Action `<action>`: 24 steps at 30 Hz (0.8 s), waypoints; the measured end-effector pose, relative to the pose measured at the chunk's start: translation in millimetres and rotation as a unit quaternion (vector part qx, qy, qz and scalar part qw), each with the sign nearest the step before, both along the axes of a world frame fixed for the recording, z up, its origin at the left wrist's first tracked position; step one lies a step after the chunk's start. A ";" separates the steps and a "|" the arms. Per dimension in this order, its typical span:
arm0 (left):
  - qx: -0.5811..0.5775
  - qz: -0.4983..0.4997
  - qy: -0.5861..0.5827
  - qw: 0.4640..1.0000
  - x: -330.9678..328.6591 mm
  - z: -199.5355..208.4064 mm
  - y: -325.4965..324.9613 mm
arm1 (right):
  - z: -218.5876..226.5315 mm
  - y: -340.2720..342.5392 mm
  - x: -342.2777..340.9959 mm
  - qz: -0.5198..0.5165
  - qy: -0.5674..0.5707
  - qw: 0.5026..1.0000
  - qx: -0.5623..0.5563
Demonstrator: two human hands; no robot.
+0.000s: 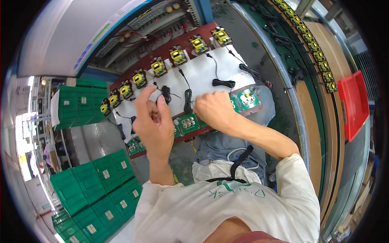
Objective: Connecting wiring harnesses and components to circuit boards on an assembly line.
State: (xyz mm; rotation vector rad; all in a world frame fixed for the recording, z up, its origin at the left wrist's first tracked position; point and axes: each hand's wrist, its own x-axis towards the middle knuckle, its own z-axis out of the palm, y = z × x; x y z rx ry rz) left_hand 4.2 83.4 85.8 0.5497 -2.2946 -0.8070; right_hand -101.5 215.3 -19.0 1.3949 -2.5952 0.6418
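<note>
My left hand (pixel 156 125) is raised over the left middle of the white work surface (pixel 198 77). Its thumb and index finger stand apart, the other fingers curl inward, and nothing shows between them. My right hand (pixel 216 109) is closed in a fist above the near row of green circuit boards; whatever it may hold is hidden. Between the hands lies a bundled black cable (pixel 187 101). Just below them sits a green circuit board (pixel 187 122) with round silvery parts. Another green board (pixel 247 99) lies right of my right hand. Close to my left fingers is a second black cable bundle (pixel 165 94).
Several yellow-and-black transformer boards (pixel 178 55) line the far edge, by a rack with red lights (pixel 166 34). Green crates (pixel 91 182) stack at left. On the right, a green conveyor (pixel 298 60) carries cables, beside more yellow boards (pixel 318 56) and a red tray (pixel 354 105).
</note>
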 end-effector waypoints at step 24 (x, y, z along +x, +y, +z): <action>-0.174 -0.205 -0.251 0.930 -86.0 -118.0 70.1 | -5.5 124.2 -65.7 -0.195 -0.063 0.976 0.074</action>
